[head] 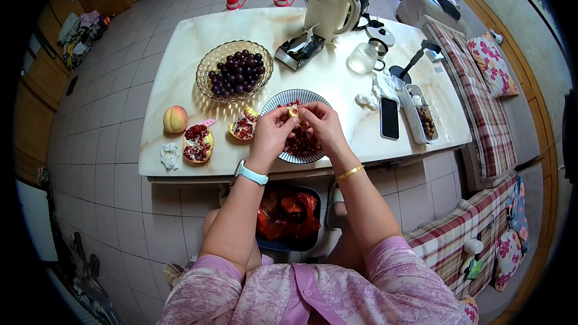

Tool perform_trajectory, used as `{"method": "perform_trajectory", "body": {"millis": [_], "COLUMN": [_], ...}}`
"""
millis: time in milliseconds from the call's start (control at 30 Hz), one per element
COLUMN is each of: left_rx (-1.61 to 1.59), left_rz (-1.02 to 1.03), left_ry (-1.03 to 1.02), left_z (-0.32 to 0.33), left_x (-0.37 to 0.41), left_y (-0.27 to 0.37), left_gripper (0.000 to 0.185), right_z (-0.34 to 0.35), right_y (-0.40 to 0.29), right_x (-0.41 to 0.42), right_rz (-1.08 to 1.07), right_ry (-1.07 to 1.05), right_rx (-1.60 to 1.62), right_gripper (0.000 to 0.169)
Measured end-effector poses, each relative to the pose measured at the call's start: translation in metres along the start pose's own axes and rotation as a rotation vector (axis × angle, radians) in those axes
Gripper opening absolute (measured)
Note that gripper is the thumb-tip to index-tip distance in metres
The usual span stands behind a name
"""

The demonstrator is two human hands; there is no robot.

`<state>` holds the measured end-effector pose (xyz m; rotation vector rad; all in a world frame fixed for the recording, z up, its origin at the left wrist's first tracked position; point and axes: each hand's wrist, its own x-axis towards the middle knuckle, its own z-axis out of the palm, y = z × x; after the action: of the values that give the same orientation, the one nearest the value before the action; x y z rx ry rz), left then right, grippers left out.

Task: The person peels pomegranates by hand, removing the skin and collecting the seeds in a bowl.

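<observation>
Over a striped plate [276, 96] on the table, my left hand [273, 132] and my right hand [323, 122] meet at a small yellowish piece of pomegranate [293, 111], which the fingers of both grip. Loose red pomegranate seeds [303, 144] cover the plate, partly hidden by my hands. Just left of the plate lies a broken pomegranate chunk [244, 125] with seeds showing. Farther left is a larger cut pomegranate portion [198, 143], its seeded face up, with a pink object [208, 123] partly behind it.
A peach [175, 119], a crumpled tissue [169, 156] and a glass bowl [203, 70] of dark grapes [238, 73] stand left. A tissue box [300, 49], kettle [328, 9], glass mug [362, 58], phone [389, 118] and white tray [413, 122] sit beyond or right. Below the table edge is a lined bin [289, 216].
</observation>
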<state>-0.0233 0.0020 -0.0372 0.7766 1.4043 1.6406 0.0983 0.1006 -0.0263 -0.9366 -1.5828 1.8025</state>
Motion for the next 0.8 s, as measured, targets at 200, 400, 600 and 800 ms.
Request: {"method": "perform_trajectory", "body": {"millis": [200, 400, 600, 800], "left_rx": [0.001, 0.006, -0.015, -0.018], "left_rz": [0.004, -0.002, -0.007, 0.011], "left_ry": [0.006, 0.012, 0.043, 0.067], "left_z": [-0.001, 0.0, -0.002, -0.003], "left_x": [0.0, -0.001, 0.0, 0.0], "left_y": [0.005, 0.006, 0.005, 0.006], "left_gripper": [0.026, 0.026, 0.025, 0.027], "right_z": [-0.006, -0.005, -0.008, -0.008], "right_y": [-0.005, -0.005, -0.008, -0.006], "right_x": [-0.001, -0.001, -0.002, -0.001], "right_rz": [0.087, 0.037, 0.092, -0.05], "right_ry": [-0.055, -0.058, -0.072, -0.065], "right_rx": [0.27, 0.099, 0.212, 0.083], "right_gripper": [0.016, 0.014, 0.018, 0.019]}}
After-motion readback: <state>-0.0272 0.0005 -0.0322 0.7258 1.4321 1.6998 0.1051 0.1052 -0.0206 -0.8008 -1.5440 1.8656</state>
